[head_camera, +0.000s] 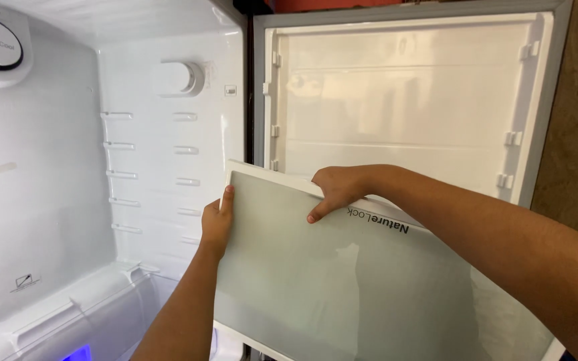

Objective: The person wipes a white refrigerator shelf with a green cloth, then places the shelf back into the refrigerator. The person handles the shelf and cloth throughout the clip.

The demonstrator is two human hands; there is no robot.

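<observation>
The shelf (342, 281), a frosted glass panel in a white frame, is held tilted in front of the open fridge, its far edge raised and its near edge dropping out of view at the bottom. It sits to the right of the fridge cavity, partly across the inner face of the door (403, 100).

The left hand (217, 220) clasps the shelf's left edge, fingers wrapped behind the frame and thumb lying up along the front. The right hand (336, 190) grips the far edge from above, fingers curled over the frame and onto the glass. Both hands are closed on the shelf, which is carried wholly by them and touches nothing else that can be seen.

To the left, the fridge interior (41, 187) is bare white plastic. Its right wall carries rows of moulded shelf rails (122, 174), with a round knob (185, 79) above them. A white drawer cover (68, 314) lies across the near bottom, with a blue glow beneath it.

By the look of it, the shelf is being handled between the door and the cavity. Any move onward would call for levelling the panel and lining both side edges up with one matching pair of rails, keeping a firm two-handed hold since glass is heavy and slippery.
</observation>
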